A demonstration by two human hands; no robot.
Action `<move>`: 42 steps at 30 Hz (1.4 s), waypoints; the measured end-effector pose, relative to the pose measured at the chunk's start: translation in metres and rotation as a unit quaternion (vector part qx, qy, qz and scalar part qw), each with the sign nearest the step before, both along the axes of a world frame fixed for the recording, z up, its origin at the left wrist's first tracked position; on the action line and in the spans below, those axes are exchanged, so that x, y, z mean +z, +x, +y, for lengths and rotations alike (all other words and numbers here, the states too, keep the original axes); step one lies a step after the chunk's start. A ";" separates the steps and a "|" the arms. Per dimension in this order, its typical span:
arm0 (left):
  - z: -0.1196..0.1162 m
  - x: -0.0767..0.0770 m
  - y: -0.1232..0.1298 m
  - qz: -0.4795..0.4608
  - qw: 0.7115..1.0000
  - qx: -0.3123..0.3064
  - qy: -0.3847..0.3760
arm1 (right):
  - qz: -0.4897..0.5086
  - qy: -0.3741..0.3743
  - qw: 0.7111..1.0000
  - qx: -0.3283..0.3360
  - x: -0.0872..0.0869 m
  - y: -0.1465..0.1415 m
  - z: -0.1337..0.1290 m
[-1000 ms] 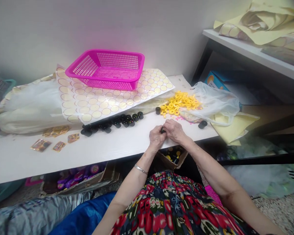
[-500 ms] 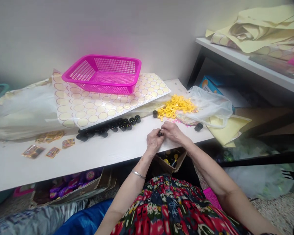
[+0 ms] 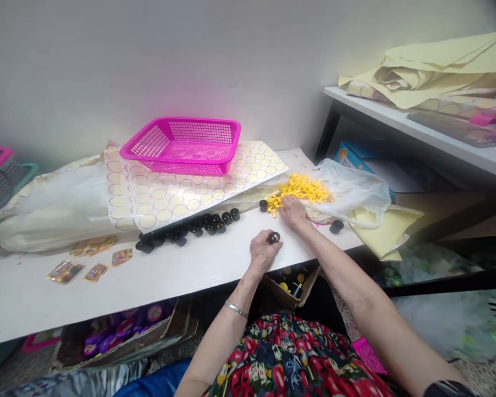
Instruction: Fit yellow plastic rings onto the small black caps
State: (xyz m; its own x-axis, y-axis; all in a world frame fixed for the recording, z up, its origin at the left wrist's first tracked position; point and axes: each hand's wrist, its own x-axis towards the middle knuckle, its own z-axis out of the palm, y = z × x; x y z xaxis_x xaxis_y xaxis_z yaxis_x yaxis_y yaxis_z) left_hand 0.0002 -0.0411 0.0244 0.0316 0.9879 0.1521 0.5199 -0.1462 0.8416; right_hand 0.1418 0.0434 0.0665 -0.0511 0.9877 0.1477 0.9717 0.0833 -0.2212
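My left hand (image 3: 261, 253) is wrapped round a small black round cup (image 3: 274, 237) just above the table, its open face turned up with tiny pink bits inside. My right hand (image 3: 294, 212) reaches to the front edge of a pile of yellow ring-shaped plastic pieces (image 3: 308, 187). Its fingertips are hidden at the pile, so I cannot tell if they grip a piece. A single black cup (image 3: 263, 205) stands left of the pile, and another (image 3: 336, 226) lies to the right of my right forearm. Several more black cups (image 3: 210, 225) form a row at the left.
A pink basket (image 3: 182, 165) rests on sticker sheets (image 3: 177, 204) at the back. Small printed packets (image 3: 96, 272) lie at the left. A clear plastic bag (image 3: 355, 187) and yellow paper (image 3: 391, 226) are at the right. Below the table edge is a cardboard box (image 3: 310, 286).
My right hand has left the black cup and moved forward to the yellow pile. The left hand keeps the cup, which now shows its open face. The view has tilted up slightly.
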 end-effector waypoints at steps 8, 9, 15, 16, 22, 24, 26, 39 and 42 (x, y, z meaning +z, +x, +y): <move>0.003 -0.006 0.000 -0.010 1.000 0.000 -0.004 | 0.194 0.047 0.979 -0.034 -0.002 0.018 -0.040; 0.003 -0.007 0.000 -0.013 1.000 0.000 -0.005 | 0.231 0.034 0.972 -0.030 -0.003 0.019 -0.046; 0.005 -0.011 0.001 -0.013 1.000 -0.003 0.003 | 0.392 -0.111 0.912 -0.050 -0.011 0.021 -0.061; 0.006 -0.012 0.002 -0.011 1.000 -0.002 0.005 | 0.384 -0.114 0.915 -0.056 -0.012 0.021 -0.060; 0.005 -0.013 0.002 -0.003 1.000 -0.005 0.012 | 0.249 -0.064 0.966 -0.011 -0.009 0.020 -0.053; 0.005 -0.012 0.002 -0.003 1.000 -0.005 0.008 | 0.195 -0.056 0.979 0.001 -0.007 0.019 -0.057; 0.005 -0.012 0.002 -0.004 1.000 -0.003 0.005 | 0.141 -0.059 0.988 0.002 -0.004 0.017 -0.063; 0.004 -0.011 0.002 -0.015 1.000 -0.009 -0.010 | 0.254 0.022 0.966 0.042 -0.003 0.008 -0.082; 0.003 -0.009 0.002 -0.003 1.000 -0.017 -0.008 | 0.224 0.033 0.968 0.109 0.003 0.001 -0.085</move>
State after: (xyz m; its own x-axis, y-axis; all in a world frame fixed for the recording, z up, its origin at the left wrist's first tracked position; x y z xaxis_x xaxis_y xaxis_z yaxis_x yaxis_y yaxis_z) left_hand 0.0017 -0.0376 0.0149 0.0646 0.9886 0.1360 0.5103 -0.1499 0.8469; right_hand 0.1426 -0.0420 0.0700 -0.1736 0.9485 0.2648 0.7370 0.3035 -0.6039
